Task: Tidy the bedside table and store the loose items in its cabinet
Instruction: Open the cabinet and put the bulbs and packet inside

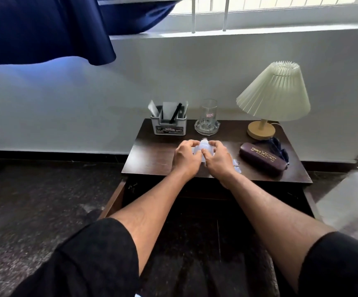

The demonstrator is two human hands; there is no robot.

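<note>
Low in frame, one drawer (113,200) stands open. Just above it, at mid-frame, the left grip (185,156) and right grip (217,158) both curl their fingers round one pale bottle (201,145) lying on the dark counter (152,155). To their right sit one spectacle case (262,158) and one pair of sunglasses (277,146); farther back are one organiser (168,125), one glass (208,113) and, at right, one lamp (274,93).
</note>
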